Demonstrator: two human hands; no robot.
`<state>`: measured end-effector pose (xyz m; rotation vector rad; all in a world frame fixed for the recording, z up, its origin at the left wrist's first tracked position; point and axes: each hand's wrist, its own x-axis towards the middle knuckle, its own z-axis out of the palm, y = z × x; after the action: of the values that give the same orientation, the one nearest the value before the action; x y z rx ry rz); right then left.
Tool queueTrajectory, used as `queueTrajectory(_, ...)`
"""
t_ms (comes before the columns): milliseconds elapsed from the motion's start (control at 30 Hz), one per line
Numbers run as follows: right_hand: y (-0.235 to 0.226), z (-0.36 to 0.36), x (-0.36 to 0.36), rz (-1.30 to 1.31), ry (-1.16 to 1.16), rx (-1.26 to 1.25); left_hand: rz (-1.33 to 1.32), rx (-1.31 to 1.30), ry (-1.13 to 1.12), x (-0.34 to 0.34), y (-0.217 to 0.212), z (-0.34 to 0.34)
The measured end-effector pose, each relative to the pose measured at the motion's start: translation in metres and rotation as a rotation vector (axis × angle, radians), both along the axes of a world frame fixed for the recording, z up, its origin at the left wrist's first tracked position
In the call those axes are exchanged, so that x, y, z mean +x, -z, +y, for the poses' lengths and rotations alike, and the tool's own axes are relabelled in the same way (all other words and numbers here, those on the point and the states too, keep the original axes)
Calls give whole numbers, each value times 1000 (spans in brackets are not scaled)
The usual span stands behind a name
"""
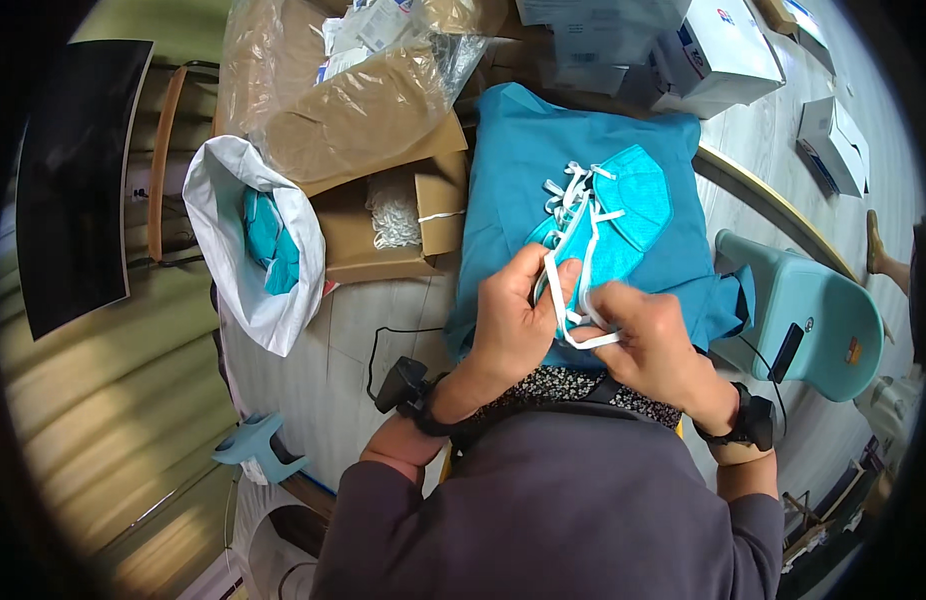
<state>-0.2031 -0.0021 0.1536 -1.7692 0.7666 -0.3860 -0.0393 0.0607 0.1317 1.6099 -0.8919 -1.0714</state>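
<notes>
A dark flat screen [78, 180] stands at the far left edge, tilted, its face black and unlit. Next to it toward the middle, a white bag [248, 255] lies open on the worktop with teal items inside. Just right of the bag sits an open brown cardboard box [388, 225] holding white loops, and over its back part lies a crumpled clear plastic bag [333, 90] around brown paper. Along the top edge, white cardboard boxes [683, 50] with small coloured markings are stacked close together. Farther right, apart from them, another white box [833, 145] lies on the floor.
</notes>
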Motion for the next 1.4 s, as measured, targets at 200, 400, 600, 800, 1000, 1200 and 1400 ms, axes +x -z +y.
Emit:
queueTrajectory(200,9,-11,-7,-170,-196,-40,53,66,149,12,10,10)
queueTrajectory(400,7,-11,-4,-127,-13,291,40,24,77,11,22,4)
queueTrajectory(600,21,-3,6,-26,-80,-203,-73,-57,-24,0,22,-4)
queueTrajectory(800,19,-18,-5,-42,-151,-525,-23,-7,152,9,17,10)
queueTrajectory(1000,29,-28,-31,55,-96,-576,-77,100,335,15,-7,12)
queueTrajectory(1200,59,-47,-69,193,253,-580,-198,126,378,35,-35,20)
queueTrajectory(1400,32,-54,-57,-250,262,735,-384,-79,670,40,-54,10)
